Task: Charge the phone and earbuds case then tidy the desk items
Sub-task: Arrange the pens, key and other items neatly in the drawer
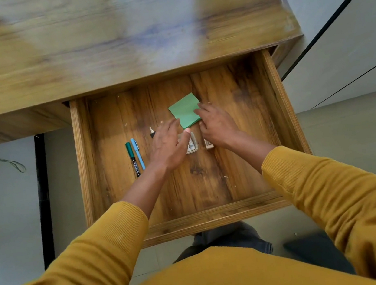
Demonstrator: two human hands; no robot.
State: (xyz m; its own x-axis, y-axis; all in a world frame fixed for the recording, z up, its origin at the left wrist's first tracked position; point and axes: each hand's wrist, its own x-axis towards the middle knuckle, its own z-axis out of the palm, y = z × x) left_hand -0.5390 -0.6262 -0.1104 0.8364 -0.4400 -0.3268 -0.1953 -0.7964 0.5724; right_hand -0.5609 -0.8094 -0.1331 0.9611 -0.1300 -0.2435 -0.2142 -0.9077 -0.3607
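Hands in open drawer (285, 113), right hand (217, 125) fingers flat on green sticky pad (183, 110), left hand (167, 143) relaxed, touching pad edge

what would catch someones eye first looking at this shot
The bright green sticky note pad stands out first, lying toward the back of the open wooden drawer, with the right hand touching its near right edge and the left hand at its near left corner. Next come the two pens, a green marker and a light blue pen, side by side left of the hands. The mustard yellow sleeves fill the foreground.
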